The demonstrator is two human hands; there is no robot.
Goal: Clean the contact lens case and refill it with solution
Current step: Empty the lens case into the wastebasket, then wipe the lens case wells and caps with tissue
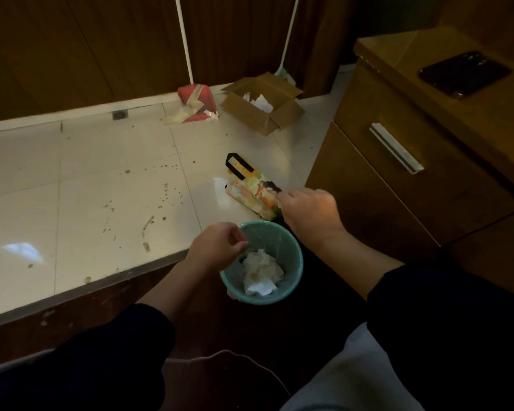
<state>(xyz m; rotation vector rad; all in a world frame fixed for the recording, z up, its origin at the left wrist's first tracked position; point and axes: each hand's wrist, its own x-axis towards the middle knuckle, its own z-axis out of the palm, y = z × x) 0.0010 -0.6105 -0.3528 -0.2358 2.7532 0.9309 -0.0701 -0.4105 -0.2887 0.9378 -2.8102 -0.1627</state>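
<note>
Two hands: both over the floor
left hand (217,244): fingers pinched together above teal bin (293,280), holding something tiny maybe, can't tell
right hand (309,212): curled, touching colourful packet (250,194)
bin: crumpled tissue (261,274) inside
lens case: not visible

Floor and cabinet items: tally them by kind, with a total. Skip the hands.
Round teal plastic waste bin: 1
Open brown cardboard box: 1
Flat colourful printed packet: 1
Red dustpan: 1
White long handles: 2
Dark phone on the wooden cabinet: 1
Total: 7
</note>
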